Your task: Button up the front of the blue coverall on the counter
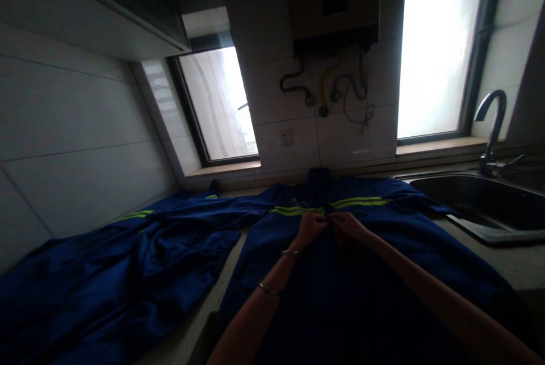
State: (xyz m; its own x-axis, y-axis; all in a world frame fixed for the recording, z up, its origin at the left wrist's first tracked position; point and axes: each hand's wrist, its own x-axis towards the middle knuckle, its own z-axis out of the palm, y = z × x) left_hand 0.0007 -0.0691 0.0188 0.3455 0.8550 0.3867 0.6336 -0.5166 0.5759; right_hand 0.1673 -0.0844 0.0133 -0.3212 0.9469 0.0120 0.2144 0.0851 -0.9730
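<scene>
A dark blue work jacket (276,251) with yellow-green stripes across the chest lies spread out on the counter, its collar toward the wall. My left hand (312,227) pinches the front edge of the jacket near the stripes, at the middle. Close beside it, my right hand (347,225) grips the other front edge, fingertips almost touching the left ones. Whether a button or zipper is between the fingers is too dark to tell. Two bracelets circle my left forearm.
More blue clothing (170,263) with similar stripes lies crumpled on the left. At the right is a sink (464,183) with a curved faucet (494,121); one sleeve reaches its edge. A water heater (336,1) with hoses hangs on the tiled wall between two windows.
</scene>
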